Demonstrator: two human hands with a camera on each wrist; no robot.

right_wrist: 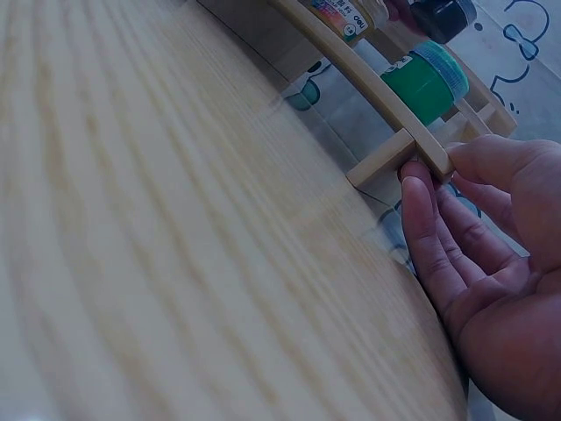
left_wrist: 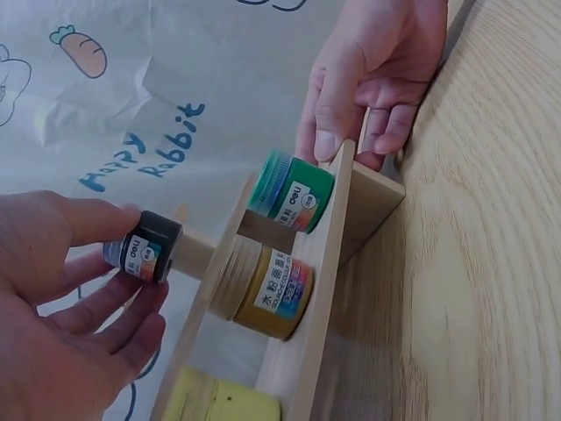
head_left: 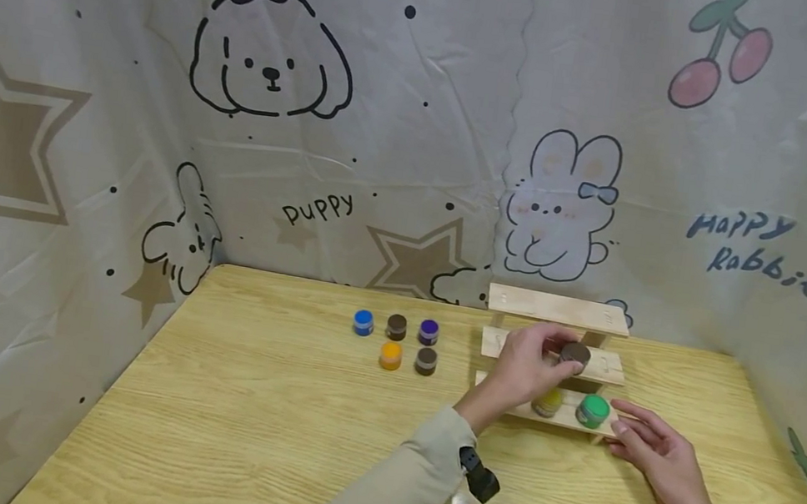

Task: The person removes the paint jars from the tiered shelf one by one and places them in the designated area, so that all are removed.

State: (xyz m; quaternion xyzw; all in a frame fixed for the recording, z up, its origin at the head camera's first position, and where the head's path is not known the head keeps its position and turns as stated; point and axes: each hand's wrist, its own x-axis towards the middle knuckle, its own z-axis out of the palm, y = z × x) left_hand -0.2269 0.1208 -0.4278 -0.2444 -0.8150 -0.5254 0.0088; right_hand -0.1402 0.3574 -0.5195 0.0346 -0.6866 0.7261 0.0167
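My left hand [head_left: 528, 361] grips a small black-lidded paint jar [head_left: 575, 356] between thumb and fingers, at the right part of the middle tier of a wooden three-tier rack [head_left: 555, 308]. In the left wrist view the jar [left_wrist: 152, 248] is tilted, its label showing. My right hand [head_left: 668, 465] pinches the right end of the rack's lowest tier, thumb and fingers at its corner [right_wrist: 436, 158]. On that tier stand a green paint jar [left_wrist: 294, 193], an ochre one [left_wrist: 263, 288] and a yellow one [left_wrist: 223, 399]; my left arm hides the yellow one in the head view.
Left of the rack, several paint jars stand on the wooden table [head_left: 240, 417]: blue [head_left: 363, 323], purple [head_left: 428, 332], orange [head_left: 391, 356] and two dark-lidded ones, one behind [head_left: 397, 328]. A printed curtain [head_left: 400, 159] hangs close behind the rack.
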